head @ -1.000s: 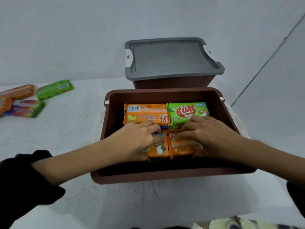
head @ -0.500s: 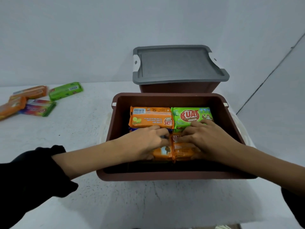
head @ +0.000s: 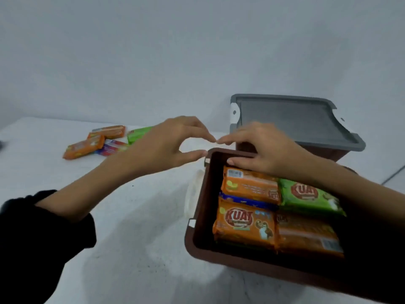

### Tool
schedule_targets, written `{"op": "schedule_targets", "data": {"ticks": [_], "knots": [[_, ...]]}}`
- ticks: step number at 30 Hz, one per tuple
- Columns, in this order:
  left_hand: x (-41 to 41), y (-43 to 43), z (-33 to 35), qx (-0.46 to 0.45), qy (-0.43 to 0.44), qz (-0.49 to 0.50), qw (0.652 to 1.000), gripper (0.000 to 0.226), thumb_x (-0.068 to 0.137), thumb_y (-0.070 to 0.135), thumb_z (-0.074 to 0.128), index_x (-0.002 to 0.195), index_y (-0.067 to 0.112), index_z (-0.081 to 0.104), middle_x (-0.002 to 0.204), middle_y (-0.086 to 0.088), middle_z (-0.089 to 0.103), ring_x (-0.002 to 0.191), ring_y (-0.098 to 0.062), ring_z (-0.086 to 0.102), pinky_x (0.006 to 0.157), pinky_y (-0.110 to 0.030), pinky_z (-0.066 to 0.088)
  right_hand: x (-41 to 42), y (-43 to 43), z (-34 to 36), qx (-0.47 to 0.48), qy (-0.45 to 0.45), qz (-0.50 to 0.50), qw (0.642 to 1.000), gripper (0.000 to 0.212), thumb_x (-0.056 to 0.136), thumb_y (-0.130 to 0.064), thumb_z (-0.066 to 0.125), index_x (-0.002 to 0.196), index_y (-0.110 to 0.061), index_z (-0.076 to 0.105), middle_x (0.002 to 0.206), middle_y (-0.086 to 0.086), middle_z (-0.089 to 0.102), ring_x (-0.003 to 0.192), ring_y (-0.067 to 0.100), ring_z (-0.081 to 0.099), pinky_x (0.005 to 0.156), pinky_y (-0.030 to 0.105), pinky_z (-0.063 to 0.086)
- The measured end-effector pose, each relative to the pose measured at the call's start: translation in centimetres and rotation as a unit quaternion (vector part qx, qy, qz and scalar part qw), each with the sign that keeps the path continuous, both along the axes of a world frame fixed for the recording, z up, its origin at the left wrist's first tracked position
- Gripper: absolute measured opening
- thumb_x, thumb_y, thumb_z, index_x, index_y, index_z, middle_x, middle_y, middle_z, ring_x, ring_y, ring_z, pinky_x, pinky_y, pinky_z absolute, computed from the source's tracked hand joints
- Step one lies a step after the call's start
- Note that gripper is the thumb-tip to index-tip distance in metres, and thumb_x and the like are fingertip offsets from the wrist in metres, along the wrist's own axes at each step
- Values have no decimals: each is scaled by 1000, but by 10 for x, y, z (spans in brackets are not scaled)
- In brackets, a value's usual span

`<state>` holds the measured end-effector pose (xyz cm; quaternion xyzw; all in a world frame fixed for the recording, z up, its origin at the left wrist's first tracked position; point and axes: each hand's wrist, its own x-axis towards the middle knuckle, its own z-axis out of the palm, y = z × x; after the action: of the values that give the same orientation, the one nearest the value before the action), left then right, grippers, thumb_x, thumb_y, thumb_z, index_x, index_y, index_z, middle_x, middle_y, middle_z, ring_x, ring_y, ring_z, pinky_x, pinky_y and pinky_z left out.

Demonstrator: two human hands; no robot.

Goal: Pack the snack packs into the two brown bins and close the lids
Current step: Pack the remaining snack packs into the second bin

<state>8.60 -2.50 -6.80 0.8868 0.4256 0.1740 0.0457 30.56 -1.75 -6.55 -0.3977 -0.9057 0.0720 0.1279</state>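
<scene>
Holding the left hand (head: 166,148) above the table (head: 131,216), just left of the open bin (head: 202,205), fingers loosely apart, gripping nothing. Hovering the right hand (head: 265,154) over its far-left corner, fingers relaxed, also empty. Showing packs (head: 245,220) lying flat inside, loose packs (head: 84,147) far left, a lidded bin (head: 293,121) behind.
</scene>
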Motion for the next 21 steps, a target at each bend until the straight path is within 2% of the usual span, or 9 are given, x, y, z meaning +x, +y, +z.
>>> {"op": "schedule_targets", "data": {"ticks": [2, 4, 8, 11, 14, 17, 21], "knots": [[-26, 3, 6, 11, -21, 53, 998, 37, 82, 45, 52, 113, 29, 65, 111, 6, 62, 103, -10, 58, 87, -33, 49, -30, 18, 6, 4, 17, 11, 1000, 43, 87, -40, 59, 128, -35, 52, 117, -8, 61, 105, 9, 50, 81, 22, 33], [-55, 7, 9, 7, -45, 109, 993, 39, 80, 41, 55, 115, 26, 64, 114, 3, 60, 104, -11, 57, 90, -29, 45, -63, 33, 6, 5, 34, 24, 999, 44, 88, -35, 58, 131, -35, 49, 120, -6, 58, 110, 11, 48, 84, 23, 33], [-129, 23, -6, -29, -58, 222, 973, 40, 85, 27, 65, 124, 23, 59, 120, -5, 55, 111, -17, 53, 89, -23, 35, -134, 64, -5, 1, 28, 43, 999, 48, 88, -30, 58, 134, -32, 47, 122, 1, 57, 115, 17, 46, 91, 31, 41], [-186, 41, -32, -90, -46, 314, 944, 51, 83, 25, 67, 131, 22, 50, 126, -10, 51, 117, -23, 49, 91, -25, 34, -186, 88, -19, -28, 4, 48, 998, 51, 87, -26, 58, 136, -28, 45, 124, 6, 54, 119, 21, 44, 92, 33, 42], [-237, 59, -62, -166, -52, 395, 902, 67, 79, 30, 71, 138, 20, 41, 133, -14, 46, 124, -27, 43, 100, -32, 34, -235, 109, -41, -65, -5, 53, 996, 51, 86, -23, 59, 135, -28, 47, 122, 9, 54, 117, 24, 47, 90, 34, 44], [-276, 73, -93, -218, -41, 438, 871, 79, 77, 37, 72, 143, 19, 32, 143, -14, 38, 132, -29, 35, 110, -39, 29, -275, 125, -67, -92, -24, 60, 994, 48, 83, -23, 61, 131, -24, 52, 108, 5, 56, 107, 23, 53, 78, 32, 44], [-292, 85, -120, -248, -64, 410, 875, 86, 73, 44, 72, 143, 13, 32, 145, -12, 39, 133, -28, 36, 110, -33, 26, -312, 142, -107, -108, -58, 77, 989, 43, 82, -29, 63, 123, -19, 57, 114, 12, 62, 108, 31, 56, 80, 30, 42]]}}
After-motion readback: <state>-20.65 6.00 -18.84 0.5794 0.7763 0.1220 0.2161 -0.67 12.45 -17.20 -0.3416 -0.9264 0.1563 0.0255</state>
